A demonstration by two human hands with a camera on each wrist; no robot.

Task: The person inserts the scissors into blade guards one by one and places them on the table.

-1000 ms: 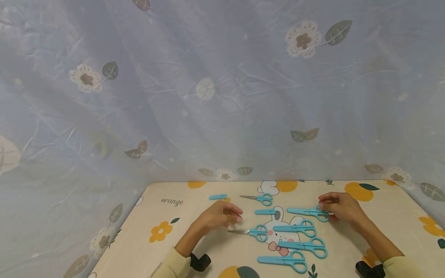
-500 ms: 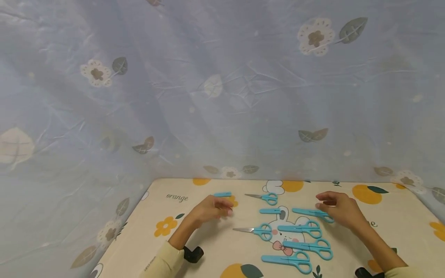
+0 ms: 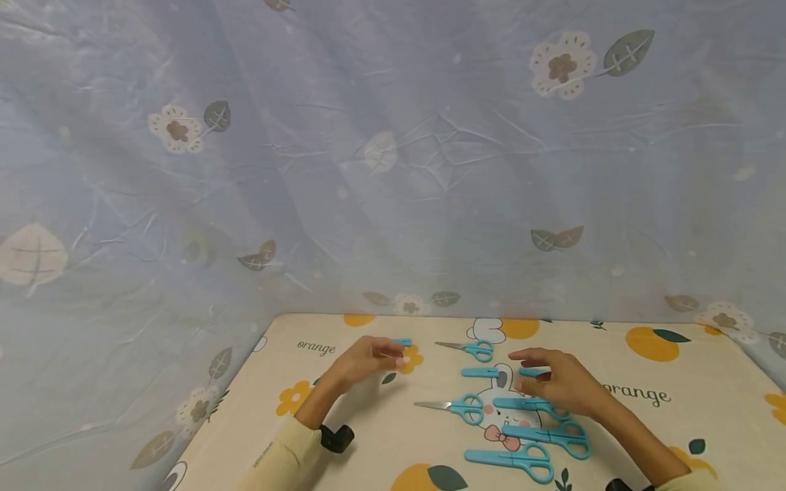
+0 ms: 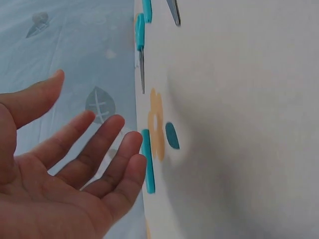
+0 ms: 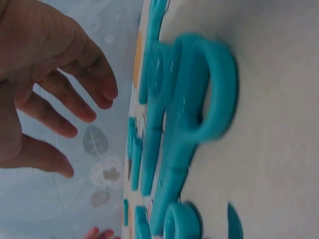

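Scissors in blue sheaths (image 3: 514, 459) lie in a column on the patterned tablecloth (image 3: 393, 440), beside two bare-bladed pairs (image 3: 458, 407) and a loose sheath (image 3: 480, 372); the right hand (image 3: 563, 379) hovers over the farther sheathed ones, fingers parted; the left hand (image 3: 364, 360), its fingers loosely spread apart, hangs near a second loose sheath (image 3: 403, 341), which it partly covers in the head view.

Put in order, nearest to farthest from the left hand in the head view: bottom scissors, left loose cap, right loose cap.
1. Left loose cap: partly behind the left hand.
2. Right loose cap: to the hand's right.
3. Bottom scissors: lower right.
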